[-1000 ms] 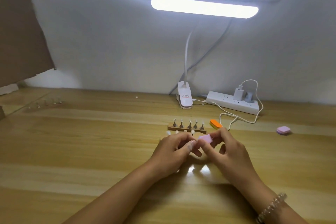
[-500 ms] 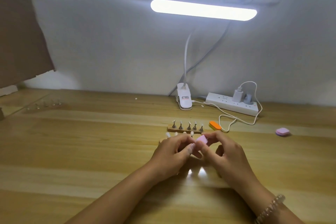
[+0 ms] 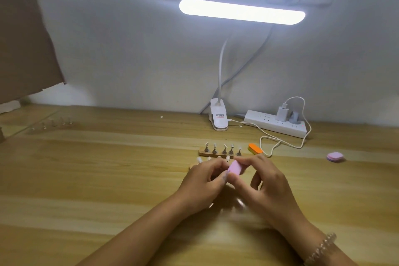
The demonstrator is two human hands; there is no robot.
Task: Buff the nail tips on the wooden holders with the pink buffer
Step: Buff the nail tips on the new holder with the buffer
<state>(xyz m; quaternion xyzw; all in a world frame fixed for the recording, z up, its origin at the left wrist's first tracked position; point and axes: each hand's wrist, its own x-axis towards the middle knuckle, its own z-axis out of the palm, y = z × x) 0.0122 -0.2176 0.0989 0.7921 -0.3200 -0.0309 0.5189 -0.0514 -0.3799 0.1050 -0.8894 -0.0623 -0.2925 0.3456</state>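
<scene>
Buffing appears to be under way, judging by the pose.

Left hand (image 3: pixel 203 181): fingers curled in toward the buffer. What they pinch is hidden, so I cannot tell whether a tip is held.

Near tips (image 3: pixel 198 159): a few pale ones show at this hand's 12 o'clock, with their base behind the knuckles.

Buffer (image 3: pixel 235 167): a small pink block, tilted, close against the left fingertips. Contact is not resolvable.

Holder (image 3: pixel 204 154): at 12 o'clock from the buffer, carrying five tips on metal stands, with no hand on it.

Right hand (image 3: pixel 267 190): thumb and forefinger pinch the buffer, and the other fingers are loosely bent.

Orange block (image 3: pixel 255 149): at 12 o'clock from the right hand. A pink pad (image 3: pixel 334 156) lies well apart at 2 o'clock.

Handling (judgement): the buffer is probably light foam, slightly soft and grippy. Hold it by the narrow sides and keep the broad face free. The tips look like thin, light plastic that could pop off a stand. Brace the stand's stem and use light strokes.
</scene>
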